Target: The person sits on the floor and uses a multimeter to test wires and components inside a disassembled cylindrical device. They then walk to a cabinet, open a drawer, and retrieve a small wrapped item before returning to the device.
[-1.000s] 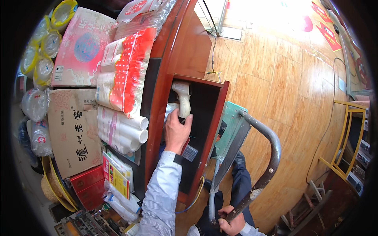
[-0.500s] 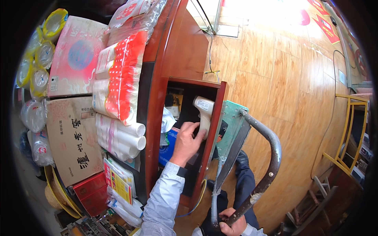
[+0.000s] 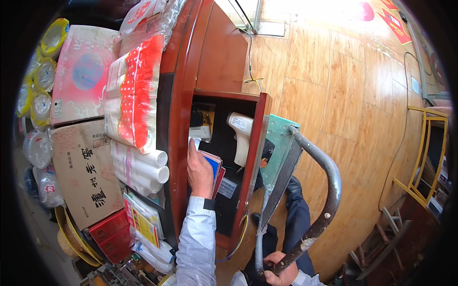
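Observation:
My left hand [image 3: 200,172] reaches into an open drawer [image 3: 261,143]. Its fingers are curled at the drawer's left side, by a bit of white plastic [image 3: 196,143] and against a tilted stack of blue and red booklets [image 3: 214,166]; what lies inside the grip is hidden. A white handheld scanner [image 3: 242,136], pistol-shaped, rests at the right of the drawer, untouched. Low in the view, my right hand [image 3: 282,270] is wrapped round a bent metal tube [image 3: 329,190] with worn paint, beside a green perforated plate [image 3: 281,138].
Left of the drawer a counter holds packs of paper rolls [image 3: 136,95], cartons [image 3: 88,171], wrapped bowls [image 3: 45,76] and white rolls [image 3: 148,167]. A cable [image 3: 250,62] runs over the wood floor [image 3: 343,95]. A yellow metal frame [image 3: 424,143] stands at right.
My left hand has let go of the scanner and moved left to the booklets, which now stand tilted. The scanner stays in the drawer. My right hand keeps its hold on the tube.

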`<action>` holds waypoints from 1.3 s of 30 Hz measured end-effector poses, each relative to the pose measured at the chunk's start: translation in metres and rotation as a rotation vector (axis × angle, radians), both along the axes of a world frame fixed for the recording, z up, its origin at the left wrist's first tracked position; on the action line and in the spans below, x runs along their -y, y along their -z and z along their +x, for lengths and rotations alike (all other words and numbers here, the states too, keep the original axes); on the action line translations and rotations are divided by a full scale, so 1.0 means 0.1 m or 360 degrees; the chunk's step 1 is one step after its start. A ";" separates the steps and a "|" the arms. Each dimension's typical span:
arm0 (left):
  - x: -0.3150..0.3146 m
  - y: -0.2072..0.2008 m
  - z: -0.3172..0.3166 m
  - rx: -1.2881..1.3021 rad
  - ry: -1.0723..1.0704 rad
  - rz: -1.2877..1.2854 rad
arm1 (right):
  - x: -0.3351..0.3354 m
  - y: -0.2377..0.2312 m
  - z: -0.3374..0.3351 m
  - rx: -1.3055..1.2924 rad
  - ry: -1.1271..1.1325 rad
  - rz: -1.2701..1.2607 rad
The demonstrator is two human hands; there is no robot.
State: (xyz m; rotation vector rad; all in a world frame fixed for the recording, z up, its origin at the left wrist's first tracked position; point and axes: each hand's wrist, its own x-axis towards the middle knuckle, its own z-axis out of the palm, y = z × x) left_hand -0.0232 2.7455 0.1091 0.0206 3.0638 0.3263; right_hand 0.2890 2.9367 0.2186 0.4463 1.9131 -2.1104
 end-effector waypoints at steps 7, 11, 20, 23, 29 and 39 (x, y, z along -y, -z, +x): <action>0.46 0.04 0.48 0.0186 -0.0463 0.0030 | 0.04 0.04 -0.01 -0.0054 0.0004 -0.0022; 0.53 0.08 0.65 0.0023 -0.0347 0.0360 | 0.05 0.03 -0.02 -0.0030 -0.0030 -0.0066; 0.61 0.01 1.05 -0.0065 -0.0329 0.0212 | 0.05 0.05 0.04 0.0055 -0.0031 -0.0178; 0.62 -0.03 1.13 0.0025 -0.0601 0.0137 | 0.03 0.07 0.08 0.0033 -0.0016 -0.0098; 0.68 -0.06 1.01 -0.0004 -0.0449 0.0488 | -0.06 0.16 0.17 0.0033 -0.0178 -0.0237; 0.76 0.07 1.25 -0.0011 -0.0294 0.0083 | -0.04 0.15 0.20 0.0036 -0.0166 -0.0193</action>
